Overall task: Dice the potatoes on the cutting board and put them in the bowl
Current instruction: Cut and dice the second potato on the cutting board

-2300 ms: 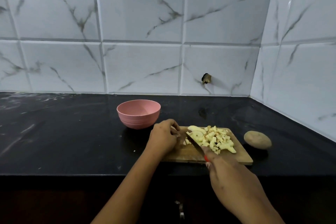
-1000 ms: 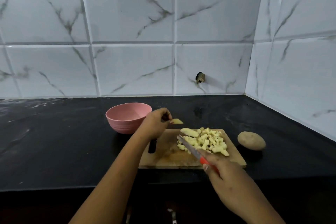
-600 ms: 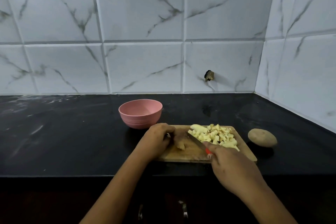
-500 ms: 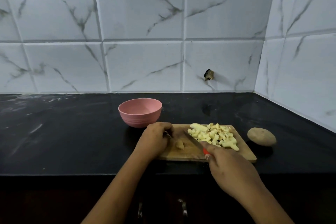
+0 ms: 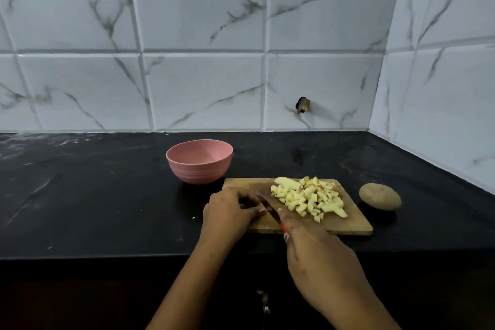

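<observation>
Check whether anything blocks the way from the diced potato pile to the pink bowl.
Nothing visible does: only bare cutting board and counter lie between diced potato pile and pink bowl. The left hand and knife sit just nearer the camera than that line.

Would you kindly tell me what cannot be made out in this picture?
- Head view: anything under the left hand, covered by the hand itself.
- Head view: most of the handle of the knife, wrapped by the right hand.
- Head view: the bottom of the bowl, behind its near wall.
</observation>
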{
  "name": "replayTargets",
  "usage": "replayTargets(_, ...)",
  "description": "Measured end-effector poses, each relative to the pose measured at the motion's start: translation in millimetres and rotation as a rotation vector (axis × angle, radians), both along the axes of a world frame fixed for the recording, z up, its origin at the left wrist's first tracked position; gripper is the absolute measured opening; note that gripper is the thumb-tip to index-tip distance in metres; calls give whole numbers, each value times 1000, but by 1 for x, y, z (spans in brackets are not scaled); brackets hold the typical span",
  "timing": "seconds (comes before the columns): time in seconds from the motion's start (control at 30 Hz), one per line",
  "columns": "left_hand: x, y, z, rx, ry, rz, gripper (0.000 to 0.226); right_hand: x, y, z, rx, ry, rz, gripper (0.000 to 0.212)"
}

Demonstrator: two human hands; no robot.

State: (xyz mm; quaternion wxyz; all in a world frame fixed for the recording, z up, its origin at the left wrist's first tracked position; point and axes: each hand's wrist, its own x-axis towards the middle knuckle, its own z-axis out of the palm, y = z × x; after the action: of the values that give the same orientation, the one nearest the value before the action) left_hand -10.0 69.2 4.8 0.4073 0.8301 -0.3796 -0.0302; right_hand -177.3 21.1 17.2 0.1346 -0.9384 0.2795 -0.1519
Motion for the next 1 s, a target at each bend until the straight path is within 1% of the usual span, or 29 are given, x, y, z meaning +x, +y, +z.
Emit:
replayTargets(0.13, -2, 0, -1, 5, -34, 23, 23, 2, 1, 2, -4, 74, -8, 59)
replayTargets(0.2, -1, -1, -1, 6, -40, 27, 27, 7, 3, 1, -23, 148, -29, 62)
replayTargets(0.27, 0, -2, -2, 15, -22, 22, 22, 14, 8, 0, -16, 230, -44, 69)
replayTargets(0.33, 1, -2, -1, 39, -6, 17, 16, 19, 12, -2, -12, 272, -45, 76)
replayTargets(0.47, 2, -1, 3, 84, -18, -12, 9, 25, 3, 2, -88, 235, -49, 69)
replayTargets(0.57, 2, -1, 4, 86, -25, 4, 8, 38, -3, 4, -151, 205, -60, 64)
replayTargets(0.73, -3, 1, 0, 25, -20, 51, 11, 43, -1, 4, -201, 260, -51, 67)
replayTargets(0.8, -5, 2, -2, -9, -25, 71, 3, 31, 4, 3, -193, 293, -35, 70)
replayTargets(0.87, -5, 2, -4, -34, -24, 78, 4, 17, 8, 4, -155, 319, -23, 73)
replayTargets(0.93, -5, 3, -5, -59, -5, 72, 5, 6, 8, 7, -104, 297, -25, 70)
replayTargets(1.0, -5, 3, -5, -70, 3, 80, 6, -1, 6, 9, -105, 238, -29, 63)
